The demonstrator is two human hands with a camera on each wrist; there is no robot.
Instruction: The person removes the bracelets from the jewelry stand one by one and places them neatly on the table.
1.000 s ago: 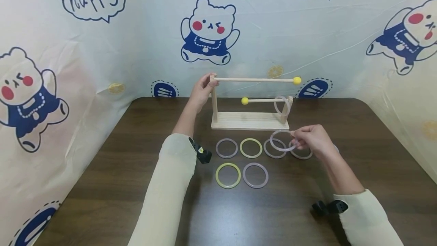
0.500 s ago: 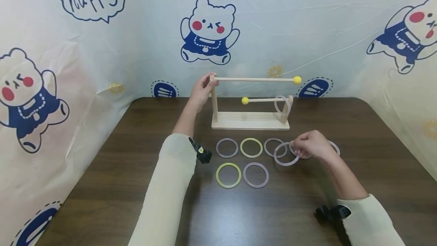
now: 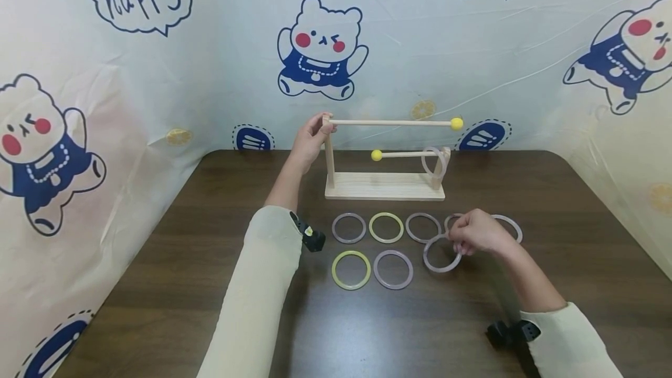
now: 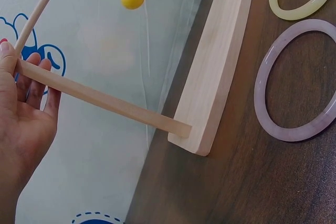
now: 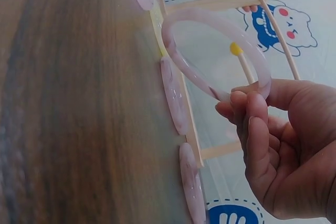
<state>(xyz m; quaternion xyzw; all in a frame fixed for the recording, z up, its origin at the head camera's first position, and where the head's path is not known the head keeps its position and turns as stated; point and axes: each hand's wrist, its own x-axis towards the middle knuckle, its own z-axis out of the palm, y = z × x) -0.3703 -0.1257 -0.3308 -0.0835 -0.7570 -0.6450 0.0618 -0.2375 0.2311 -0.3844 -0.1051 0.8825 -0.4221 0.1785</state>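
A wooden rack (image 3: 385,186) stands at the table's far side, with two horizontal rods tipped by yellow balls. My left hand (image 3: 310,140) grips the top of its left post, as the left wrist view (image 4: 26,124) also shows. One pale ring (image 3: 424,163) hangs on the lower rod by the right post. In my right hand (image 3: 480,232), thumb and fingers pinch a lilac bangle (image 3: 429,261); the right wrist view shows this bangle (image 5: 178,59) tilted above the tabletop. Part of another bangle (image 3: 449,219) behind that hand is hidden.
Nearer than the rack, lilac bangles (image 3: 334,232) and yellow bangles (image 3: 334,273) lie flat in two rows on the dark wooden table (image 3: 210,284). A whitish bangle (image 3: 518,230) lies at the right, beyond my right wrist. A printed cloth (image 3: 399,74) hangs behind the table.
My right hand, holding the lilac bangle, has moved down and toward me, away from the rack. The left hand stays on the post, and the rack has not moved.
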